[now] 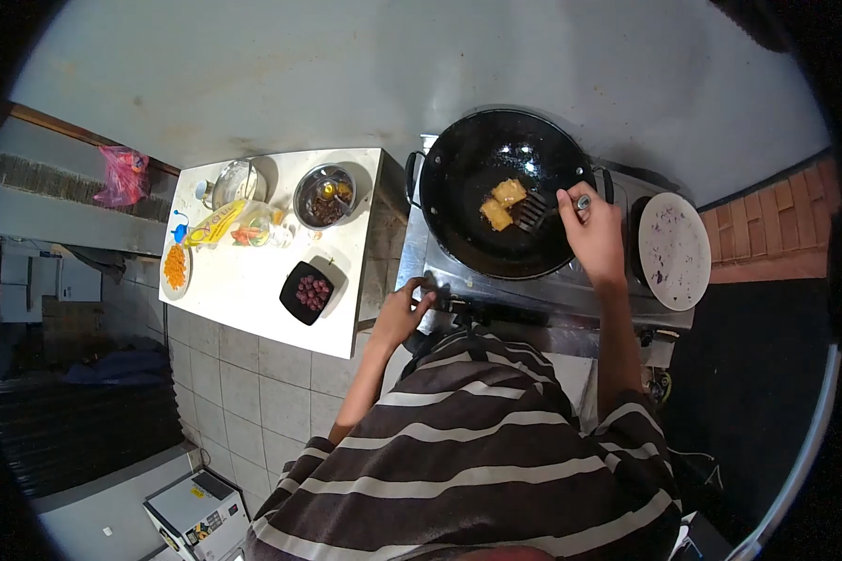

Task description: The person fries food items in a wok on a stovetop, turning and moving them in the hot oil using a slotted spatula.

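Observation:
My right hand [593, 234] is closed round the handle of a slotted spatula [534, 213], whose head lies in a black wok [458, 238]. Beside the spatula's slotted end are golden fried pieces [502, 203], sitting in shiny oil at the wok's middle. The wok rests on a metal gas stove [430, 266]. At the stove's front left corner is my left hand [400, 316], thumb and fingers apart, holding nothing I can see. Whether its fingertips touch the stove edge or a knob, I cannot tell.
A speckled white plate [674, 252] sits right of the wok. On the white table [253, 313] to the left are a black dish of dark red pieces [307, 293], a metal bowl [325, 196], a yellow-labelled plastic packet [229, 224] and a plate of orange food [175, 269].

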`<state>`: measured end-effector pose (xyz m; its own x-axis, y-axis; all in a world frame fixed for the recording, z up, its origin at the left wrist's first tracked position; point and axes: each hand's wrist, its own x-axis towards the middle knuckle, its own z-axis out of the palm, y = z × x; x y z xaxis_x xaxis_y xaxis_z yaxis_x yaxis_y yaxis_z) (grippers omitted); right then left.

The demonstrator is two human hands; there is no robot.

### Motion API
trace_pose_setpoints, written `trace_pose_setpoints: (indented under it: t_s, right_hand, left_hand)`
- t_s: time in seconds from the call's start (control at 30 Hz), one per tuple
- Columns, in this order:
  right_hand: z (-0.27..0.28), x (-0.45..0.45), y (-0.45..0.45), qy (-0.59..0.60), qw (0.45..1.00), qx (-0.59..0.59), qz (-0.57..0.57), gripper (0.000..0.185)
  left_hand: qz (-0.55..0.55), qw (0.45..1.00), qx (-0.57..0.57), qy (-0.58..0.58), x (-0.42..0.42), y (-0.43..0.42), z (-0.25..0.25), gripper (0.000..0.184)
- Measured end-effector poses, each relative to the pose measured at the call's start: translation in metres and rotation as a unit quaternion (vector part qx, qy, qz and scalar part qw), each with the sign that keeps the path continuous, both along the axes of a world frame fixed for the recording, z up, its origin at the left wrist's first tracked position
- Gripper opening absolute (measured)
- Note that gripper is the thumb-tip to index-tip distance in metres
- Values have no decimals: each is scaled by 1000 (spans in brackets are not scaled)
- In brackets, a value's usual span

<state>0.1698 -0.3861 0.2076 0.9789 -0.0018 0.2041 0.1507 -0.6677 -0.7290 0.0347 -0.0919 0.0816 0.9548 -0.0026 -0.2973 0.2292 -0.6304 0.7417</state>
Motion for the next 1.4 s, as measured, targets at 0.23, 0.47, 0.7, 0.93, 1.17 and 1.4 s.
trace_pose_setpoints:
  t_s: [0.23, 0.47, 0.7, 0.93, 1.17, 1.4]
  right_hand:
    - [-19, 4, -12, 109, 989, 97, 34, 20]
    - [-31, 7, -15, 121, 974, 150, 122, 18]
    - [-14, 8, -6, 109, 972, 165, 131, 11]
    - [-14, 18, -9, 50, 978, 158, 126, 17]
    - [-9, 28, -4, 34, 987, 127, 92, 23]
    - [9, 26, 8, 67, 983, 146, 85, 24]
  left_hand:
    - [-14, 1000, 23, -3, 2, -3, 0, 41]
    - [-14, 998, 55, -3, 3, -8, 0, 43]
    - [-20, 994, 105, -8, 7, -20, 5, 43]
    - [0, 995, 104, -3, 2, -27, 1, 46]
    - [5, 996, 91, -9, -4, -25, 0, 47]
    - [1, 998, 65, -19, -5, -19, -2, 46]
